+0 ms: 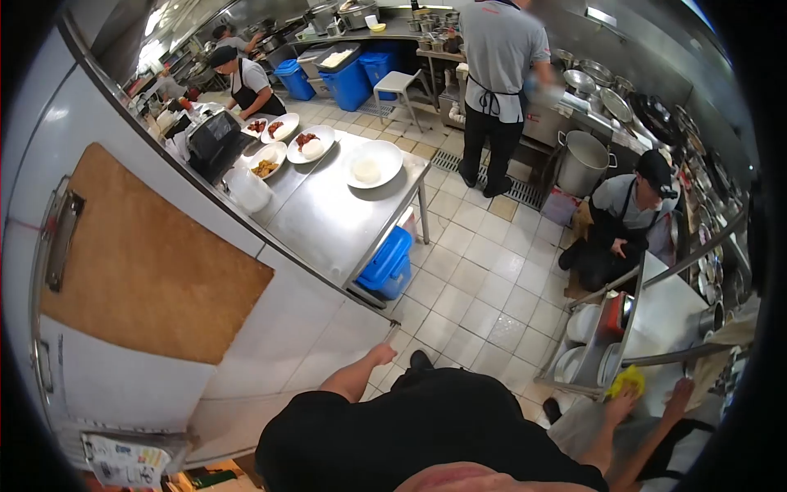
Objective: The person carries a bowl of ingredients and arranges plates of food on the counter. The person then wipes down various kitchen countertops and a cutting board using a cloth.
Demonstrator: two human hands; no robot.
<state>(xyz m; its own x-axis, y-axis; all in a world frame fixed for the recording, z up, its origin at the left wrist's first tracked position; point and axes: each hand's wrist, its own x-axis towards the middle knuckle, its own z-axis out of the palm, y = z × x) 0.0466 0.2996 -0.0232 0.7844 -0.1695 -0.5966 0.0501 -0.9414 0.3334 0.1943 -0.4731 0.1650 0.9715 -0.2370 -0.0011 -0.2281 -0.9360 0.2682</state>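
My left hand (pixel 381 354) is at the end of my bare forearm, low beside the corner of the steel counter. Its fingers look curled closed. A thin metallic piece (pixel 393 330) shows just above the fist, by the counter's corner; whether it is in my grip is too small to tell. My right hand is out of view. On the steel counter (pixel 316 234) ahead stands a wide white bowl (pixel 385 150) with a mound of rice (pixel 366 170). Behind it are several white plates (pixel 325 135) of rice and dark red or yellow food.
A blue lidded bin (pixel 387 266) sits beneath the counter. One co-worker (pixel 496 90) stands by the stoves; another (pixel 631 205) sits low near a large pot (pixel 584 162). At right, another person's hands (pixel 627 402) are by a yellow cloth (pixel 627 382). A clipboard (pixel 147 262) hangs left.
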